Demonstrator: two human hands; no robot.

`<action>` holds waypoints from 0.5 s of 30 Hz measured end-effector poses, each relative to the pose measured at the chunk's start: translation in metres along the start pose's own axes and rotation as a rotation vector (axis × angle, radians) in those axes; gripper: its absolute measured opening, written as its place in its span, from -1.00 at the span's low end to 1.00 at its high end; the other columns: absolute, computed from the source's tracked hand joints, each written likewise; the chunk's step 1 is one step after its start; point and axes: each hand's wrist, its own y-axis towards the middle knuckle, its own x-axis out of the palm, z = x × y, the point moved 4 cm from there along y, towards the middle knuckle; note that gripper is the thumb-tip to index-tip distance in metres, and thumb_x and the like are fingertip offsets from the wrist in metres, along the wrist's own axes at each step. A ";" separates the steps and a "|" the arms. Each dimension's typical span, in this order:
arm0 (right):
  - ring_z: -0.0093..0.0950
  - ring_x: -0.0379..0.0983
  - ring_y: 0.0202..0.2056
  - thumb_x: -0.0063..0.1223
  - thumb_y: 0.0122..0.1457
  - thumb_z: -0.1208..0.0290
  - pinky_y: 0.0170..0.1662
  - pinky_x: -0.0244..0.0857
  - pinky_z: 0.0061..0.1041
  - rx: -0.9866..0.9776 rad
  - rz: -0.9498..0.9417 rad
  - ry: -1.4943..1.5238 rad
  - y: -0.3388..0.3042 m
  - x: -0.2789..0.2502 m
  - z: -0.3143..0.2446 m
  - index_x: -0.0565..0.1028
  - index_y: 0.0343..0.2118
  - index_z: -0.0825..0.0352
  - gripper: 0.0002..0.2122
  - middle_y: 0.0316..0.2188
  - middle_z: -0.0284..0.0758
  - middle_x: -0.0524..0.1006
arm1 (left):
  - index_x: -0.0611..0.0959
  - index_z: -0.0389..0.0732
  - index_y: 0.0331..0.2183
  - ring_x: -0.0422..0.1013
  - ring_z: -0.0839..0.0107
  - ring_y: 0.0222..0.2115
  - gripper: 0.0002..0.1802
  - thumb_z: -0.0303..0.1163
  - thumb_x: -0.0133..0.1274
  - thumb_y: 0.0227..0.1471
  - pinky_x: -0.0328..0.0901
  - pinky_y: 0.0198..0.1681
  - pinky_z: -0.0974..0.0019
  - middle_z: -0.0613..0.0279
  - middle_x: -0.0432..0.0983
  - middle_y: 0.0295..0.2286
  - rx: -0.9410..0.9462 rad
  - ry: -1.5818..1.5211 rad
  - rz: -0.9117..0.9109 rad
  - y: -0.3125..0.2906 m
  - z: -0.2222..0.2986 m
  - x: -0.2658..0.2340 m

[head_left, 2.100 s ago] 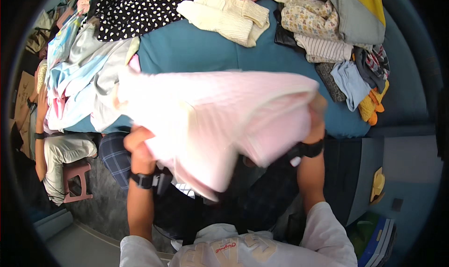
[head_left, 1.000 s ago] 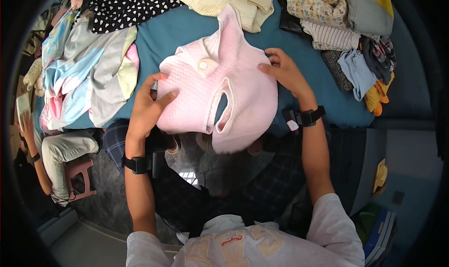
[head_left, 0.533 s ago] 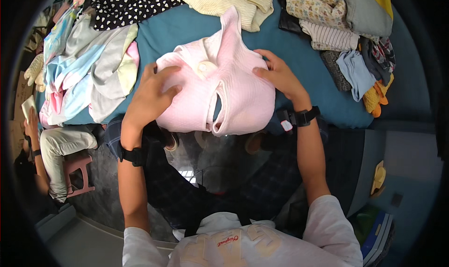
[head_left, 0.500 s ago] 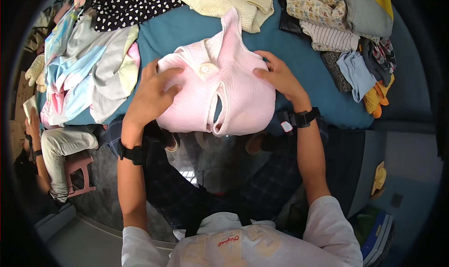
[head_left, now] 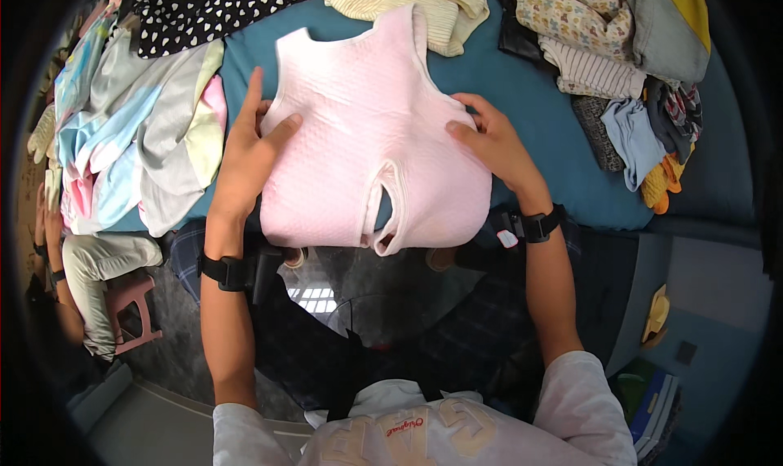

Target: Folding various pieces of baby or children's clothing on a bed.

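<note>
A pink quilted baby romper [head_left: 342, 140], sleeveless with pale trim, lies spread over the near edge of the blue-green bed. A trimmed slit runs up the middle of its lower part, and blue-green shows through it. My left hand [head_left: 249, 152] grips the romper's left side, thumb on top, index finger stretched away and the other fingers partly hidden by the cloth. On the opposite side, my right hand [head_left: 493, 144] pinches the edge between thumb and fingers. The romper's lower end hangs in a rounded fold over my knees.
Beyond the romper lie a cream knit sweater [head_left: 400, 5] and a black heart-patterned cloth [head_left: 212, 13]. A pastel blanket [head_left: 147, 132] spreads at left, folded clothes [head_left: 579, 26] pile at right. Another person's pale-trousered leg [head_left: 106, 262] and a pink stool [head_left: 134, 315] are at lower left.
The romper's upper left part, folded over with a button showing before, now lies opened out flat. My left hand has shifted slightly left, while my right stays at its edge.
</note>
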 end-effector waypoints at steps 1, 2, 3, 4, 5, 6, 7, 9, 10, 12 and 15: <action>-0.60 0.44 -0.29 0.15 0.17 0.42 -0.20 0.34 -0.57 -0.001 0.002 -0.001 0.000 0.001 0.001 0.36 0.12 0.40 -0.55 -0.27 -0.28 0.56 | 0.31 -0.28 0.24 0.33 0.50 -0.14 -0.34 -0.44 0.10 0.14 0.21 -0.02 0.46 0.16 0.45 -0.08 -0.009 0.005 0.005 -0.001 -0.007 -0.004; -0.60 0.45 -0.29 0.16 0.17 0.41 -0.20 0.34 -0.58 0.001 0.003 0.003 0.000 0.003 0.004 0.37 0.11 0.40 -0.55 -0.28 -0.28 0.56 | 0.37 -0.30 0.20 0.33 0.49 -0.15 -0.40 -0.43 0.10 0.15 0.21 -0.02 0.46 0.16 0.45 -0.08 0.024 0.004 -0.022 0.000 -0.016 -0.007; -0.60 0.45 -0.29 0.16 0.17 0.41 -0.20 0.34 -0.58 0.004 -0.006 0.021 0.002 0.000 0.008 0.37 0.11 0.40 -0.55 -0.28 -0.28 0.56 | 0.42 -0.32 0.16 0.34 0.49 -0.16 -0.45 -0.41 0.10 0.15 0.20 -0.02 0.46 0.17 0.46 -0.09 0.058 0.013 -0.052 0.000 -0.018 -0.009; -0.61 0.45 -0.29 0.17 0.17 0.38 -0.21 0.34 -0.59 -0.023 0.011 0.056 0.004 -0.004 0.014 0.38 0.10 0.39 -0.56 -0.28 -0.28 0.56 | 0.47 -0.36 0.09 0.38 0.43 -0.11 -0.55 -0.42 0.04 0.19 0.20 0.03 0.45 0.10 0.47 -0.07 0.034 0.022 -0.057 -0.005 -0.011 -0.012; -0.61 0.46 -0.29 0.19 0.17 0.36 -0.21 0.35 -0.60 -0.046 0.030 0.094 0.009 -0.007 0.022 0.40 0.09 0.39 -0.56 -0.28 -0.29 0.57 | 0.47 -0.36 0.09 0.38 0.43 -0.11 -0.55 -0.42 0.04 0.19 0.20 0.03 0.45 0.10 0.47 -0.07 0.025 0.049 -0.077 -0.008 -0.006 -0.021; -0.59 0.47 -0.30 0.19 0.17 0.33 -0.21 0.37 -0.58 -0.222 0.118 -0.082 0.013 -0.016 0.024 0.42 0.07 0.39 -0.57 -0.27 -0.30 0.58 | 0.49 -0.37 0.07 0.39 0.39 -0.08 -0.59 -0.41 -0.01 0.22 0.21 0.05 0.43 0.09 0.47 -0.06 0.129 -0.027 -0.003 -0.016 0.001 -0.035; -0.57 0.48 -0.30 0.20 0.17 0.30 -0.20 0.38 -0.56 -0.377 0.186 -0.262 0.014 -0.023 0.025 0.44 0.05 0.40 -0.58 -0.27 -0.31 0.58 | 0.51 -0.38 0.04 0.40 0.34 -0.04 -0.62 -0.41 -0.05 0.24 0.21 0.06 0.41 0.07 0.47 -0.05 0.210 -0.104 0.076 -0.035 0.003 -0.050; -0.41 0.56 -0.28 0.17 0.17 0.24 -0.19 0.43 -0.42 -0.163 0.148 -0.081 0.016 -0.016 0.019 0.47 0.02 0.37 -0.59 -0.24 -0.21 0.62 | 0.55 -0.37 -0.02 0.41 0.27 0.01 -0.67 -0.41 -0.11 0.26 0.22 0.10 0.33 0.07 0.48 -0.05 0.332 -0.348 0.227 -0.098 -0.001 -0.093; -0.41 0.56 -0.28 0.17 0.17 0.24 -0.19 0.43 -0.42 -0.148 0.129 -0.040 0.014 -0.004 0.010 0.47 0.02 0.37 -0.59 -0.24 -0.21 0.62 | 0.55 -0.37 -0.05 0.40 0.32 -0.06 -0.69 -0.40 -0.08 0.26 0.21 0.07 0.33 0.11 0.49 -0.08 0.270 -0.159 0.372 -0.130 -0.007 -0.115; -0.54 0.49 -0.30 0.07 0.14 0.49 -0.24 0.38 -0.54 -0.181 0.192 -0.114 0.015 -0.004 -0.003 0.50 -0.10 0.46 -0.73 -0.31 -0.27 0.57 | 0.53 -0.35 -0.08 0.39 0.35 -0.12 -0.72 -0.38 -0.05 0.26 0.19 0.06 0.29 0.14 0.50 -0.13 0.168 0.231 0.523 -0.187 -0.047 -0.145; -0.47 0.51 -0.27 0.09 0.16 0.41 -0.24 0.38 -0.49 -0.376 0.223 -0.249 0.006 -0.007 -0.004 0.46 -0.06 0.50 -0.67 -0.27 -0.18 0.58 | 0.49 -0.36 -0.03 0.33 0.23 0.01 -0.62 -0.28 0.00 0.25 0.15 0.15 0.19 0.02 0.41 -0.02 -0.182 0.600 0.325 -0.305 -0.168 -0.178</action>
